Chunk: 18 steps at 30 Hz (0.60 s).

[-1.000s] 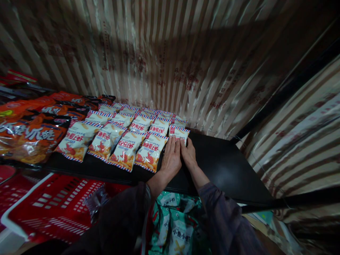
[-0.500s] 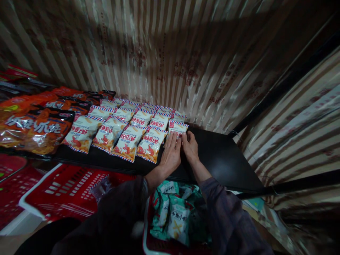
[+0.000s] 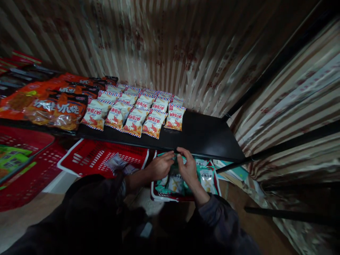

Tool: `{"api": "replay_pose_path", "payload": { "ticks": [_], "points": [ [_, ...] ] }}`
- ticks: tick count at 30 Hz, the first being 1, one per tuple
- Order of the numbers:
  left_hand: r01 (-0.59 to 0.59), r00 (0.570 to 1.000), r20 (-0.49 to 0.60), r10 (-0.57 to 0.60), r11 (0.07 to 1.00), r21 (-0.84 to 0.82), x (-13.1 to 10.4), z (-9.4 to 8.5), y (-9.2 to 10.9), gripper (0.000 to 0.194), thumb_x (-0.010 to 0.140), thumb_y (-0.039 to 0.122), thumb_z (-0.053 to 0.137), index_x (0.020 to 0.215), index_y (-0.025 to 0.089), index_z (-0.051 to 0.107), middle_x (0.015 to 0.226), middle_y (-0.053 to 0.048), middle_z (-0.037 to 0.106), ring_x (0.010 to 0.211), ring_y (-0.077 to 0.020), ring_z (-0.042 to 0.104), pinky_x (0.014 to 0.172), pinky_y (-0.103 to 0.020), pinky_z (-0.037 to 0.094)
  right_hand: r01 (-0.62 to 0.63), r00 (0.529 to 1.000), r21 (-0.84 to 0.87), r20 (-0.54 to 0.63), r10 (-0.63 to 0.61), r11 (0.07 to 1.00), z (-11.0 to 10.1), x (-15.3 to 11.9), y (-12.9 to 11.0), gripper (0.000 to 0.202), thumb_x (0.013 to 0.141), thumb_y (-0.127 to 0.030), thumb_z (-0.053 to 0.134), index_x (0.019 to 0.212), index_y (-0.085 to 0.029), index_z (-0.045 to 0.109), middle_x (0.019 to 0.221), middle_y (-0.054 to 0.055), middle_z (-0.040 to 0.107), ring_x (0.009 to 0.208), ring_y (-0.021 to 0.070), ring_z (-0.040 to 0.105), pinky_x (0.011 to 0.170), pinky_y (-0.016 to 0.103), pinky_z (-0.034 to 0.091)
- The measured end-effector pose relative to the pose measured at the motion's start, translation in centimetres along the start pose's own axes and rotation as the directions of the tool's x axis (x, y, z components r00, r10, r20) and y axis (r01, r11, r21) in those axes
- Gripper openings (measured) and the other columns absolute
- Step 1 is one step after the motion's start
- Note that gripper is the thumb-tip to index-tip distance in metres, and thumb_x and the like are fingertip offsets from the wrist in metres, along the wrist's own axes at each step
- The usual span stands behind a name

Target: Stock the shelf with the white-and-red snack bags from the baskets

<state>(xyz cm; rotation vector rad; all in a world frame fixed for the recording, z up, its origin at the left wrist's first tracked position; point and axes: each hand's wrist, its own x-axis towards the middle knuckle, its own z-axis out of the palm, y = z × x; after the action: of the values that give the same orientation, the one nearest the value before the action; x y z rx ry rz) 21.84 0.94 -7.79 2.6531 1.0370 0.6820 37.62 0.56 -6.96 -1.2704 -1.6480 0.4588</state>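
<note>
White snack packets with red lettering (image 3: 133,120) lie in overlapping rows on the black shelf (image 3: 207,136), the rightmost packet (image 3: 175,117) slightly apart from the rest. Below the shelf's front edge is a red basket with a white rim (image 3: 162,199), holding green-and-white packets (image 3: 207,179). Over this basket's left part is my left hand (image 3: 161,165), its fingers curled together; what they grip, if anything, is hidden. My right hand (image 3: 187,165) is just beside it, bent at the shelf edge with thumb and fingers apart, and holds nothing visible.
Orange snack bags (image 3: 66,109) and dark packages (image 3: 23,76) fill the shelf's left side. Another red basket (image 3: 92,156) holds a crumpled purplish wrapper (image 3: 119,163). Green packets lie in a basket at far left. Black poles (image 3: 292,141) and striped sheeting (image 3: 164,46) stand right and behind.
Both hands have left the rightmost white packet and come down towards me, over the basket of green packets. The view has shifted, showing more of the baskets and floor.
</note>
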Motion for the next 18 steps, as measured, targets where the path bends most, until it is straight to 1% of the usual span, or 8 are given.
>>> {"api": "replay_pose_path", "payload": {
  "ticks": [3, 5, 8, 10, 12, 14, 15, 18],
  "points": [
    [-0.031, 0.999, -0.012, 0.031, 0.999, -0.010, -2.5, 0.5, 1.4, 0.035, 0.086, 0.008, 0.042, 0.115, 0.007, 0.061, 0.136, -0.019, 0.054, 0.137, -0.0249, 0.042, 0.111, -0.038, 0.041, 0.007, 0.995, -0.027, 0.099, -0.004, 1.000, 0.7, -3.1, 0.1, 0.027, 0.087, -0.019, 0.043, 0.101, -0.020, 0.066, 0.104, 0.009, 0.070, 0.102, 0.0206, 0.064, 0.096, 0.040, 0.049],
    [0.004, 1.000, 0.016, -0.004, 1.000, -0.027, -3.7, 0.7, 2.1, 0.031, 0.086, 0.009, 0.042, 0.108, 0.007, 0.063, 0.129, -0.020, 0.058, 0.130, -0.0250, 0.048, 0.109, -0.037, 0.042, 0.006, 0.988, -0.038, 0.152, 0.000, 0.999, 1.6, -4.7, 0.0, 0.033, 0.085, -0.014, 0.040, 0.103, -0.020, 0.066, 0.106, 0.009, 0.070, 0.103, 0.0207, 0.063, 0.097, 0.040, 0.049],
    [0.152, 0.981, 0.130, -0.143, 0.986, -0.062, -5.3, 0.5, 2.2, 0.023, 0.085, 0.008, 0.043, 0.087, 0.012, 0.066, 0.106, -0.014, 0.067, 0.107, -0.0211, 0.062, 0.100, -0.034, 0.049, -0.025, 0.969, -0.060, 0.246, 0.039, 0.998, 3.3, -6.3, -0.4, 0.041, 0.080, -0.008, 0.038, 0.109, -0.019, 0.066, 0.107, 0.010, 0.070, 0.103, 0.0216, 0.064, 0.096, 0.041, 0.050],
    [0.246, 0.957, 0.173, -0.232, 0.967, -0.061, -6.1, 0.1, 1.4, 0.024, 0.084, 0.008, 0.043, 0.086, 0.013, 0.066, 0.100, -0.012, 0.069, 0.100, -0.0191, 0.064, 0.097, -0.032, 0.050, -0.038, 0.948, -0.081, 0.312, 0.062, 0.996, 4.6, -6.9, -0.9, 0.045, 0.080, -0.008, 0.040, 0.115, -0.019, 0.064, 0.110, 0.010, 0.070, 0.103, 0.0223, 0.064, 0.096, 0.042, 0.050],
    [0.337, 0.927, 0.184, -0.325, 0.941, -0.036, -6.8, -0.5, 0.0, 0.025, 0.085, 0.009, 0.043, 0.092, 0.013, 0.067, 0.102, -0.011, 0.070, 0.100, -0.0185, 0.064, 0.095, -0.031, 0.050, -0.028, 0.919, -0.128, 0.388, 0.076, 0.991, 6.1, -6.9, -1.6, 0.047, 0.082, -0.008, 0.040, 0.123, -0.018, 0.060, 0.116, 0.011, 0.068, 0.108, 0.0229, 0.063, 0.098, 0.043, 0.049],
    [0.454, 0.872, 0.203, -0.446, 0.891, 0.009, -7.5, -1.3, -2.1, 0.026, 0.088, 0.012, 0.043, 0.094, 0.014, 0.068, 0.100, -0.010, 0.070, 0.097, -0.0182, 0.065, 0.090, -0.030, 0.050, 0.011, 0.866, -0.208, 0.490, 0.094, 0.978, 7.8, -6.3, -2.5, 0.049, 0.086, -0.008, 0.038, 0.132, -0.015, 0.052, 0.126, 0.014, 0.064, 0.116, 0.0227, 0.060, 0.102, 0.042, 0.047],
    [0.514, 0.834, 0.212, -0.510, 0.857, 0.039, -7.9, -1.6, -3.3, 0.027, 0.090, 0.013, 0.042, 0.093, 0.014, 0.068, 0.097, -0.010, 0.070, 0.094, -0.0185, 0.066, 0.087, -0.030, 0.051, 0.043, 0.827, -0.255, 0.552, 0.109, 0.966, 8.9, -5.9, -3.0, 0.050, 0.087, -0.008, 0.036, 0.136, -0.013, 0.048, 0.131, 0.015, 0.060, 0.121, 0.0219, 0.057, 0.104, 0.040, 0.045],
    [0.677, 0.687, 0.231, -0.689, 0.722, 0.142, -9.4, -2.3, -7.0, 0.026, 0.094, 0.019, 0.043, 0.097, 0.011, 0.067, 0.097, -0.012, 0.069, 0.091, -0.0208, 0.066, 0.083, -0.035, 0.052, 0.120, 0.734, -0.285, 0.670, 0.108, 0.951, 12.5, -4.3, -4.4, 0.049, 0.089, -0.008, 0.040, 0.137, -0.012, 0.047, 0.137, 0.015, 0.055, 0.128, 0.0203, 0.051, 0.108, 0.035, 0.041]
  ]
}}
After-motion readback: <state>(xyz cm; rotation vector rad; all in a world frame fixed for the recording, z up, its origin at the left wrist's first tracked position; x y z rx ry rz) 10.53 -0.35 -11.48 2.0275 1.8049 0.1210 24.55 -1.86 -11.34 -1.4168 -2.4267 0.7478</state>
